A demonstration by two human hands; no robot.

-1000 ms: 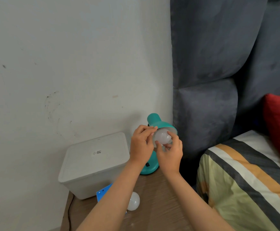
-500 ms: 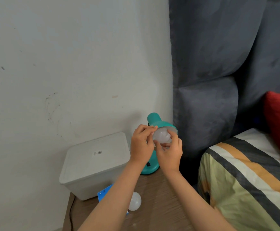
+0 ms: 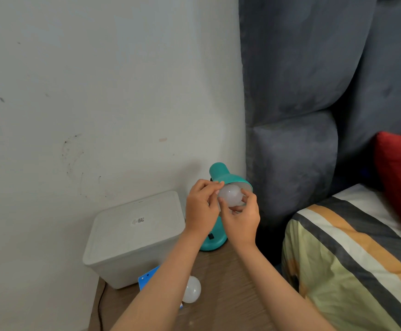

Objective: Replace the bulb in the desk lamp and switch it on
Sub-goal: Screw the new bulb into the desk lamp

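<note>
— So, what is lying nearest on the desk (image 3: 221,287)?
— A spare bulb (image 3: 191,292) is resting by the front edge, touching a blue card (image 3: 146,279), with a white box (image 3: 135,237) sitting behind at the left edge.
— And the hands?
— The left hand (image 3: 200,207) and the right hand (image 3: 241,217) are both curling their fingers around the bulb (image 3: 230,195) sitting in the lamp (image 3: 225,181) shade, at the far edge by the wall.

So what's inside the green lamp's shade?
A white bulb sits in the teal shade, bulging below its rim. Both the left hand and right hand have fingers on it. Its base and the socket are hidden inside the shade.
</note>
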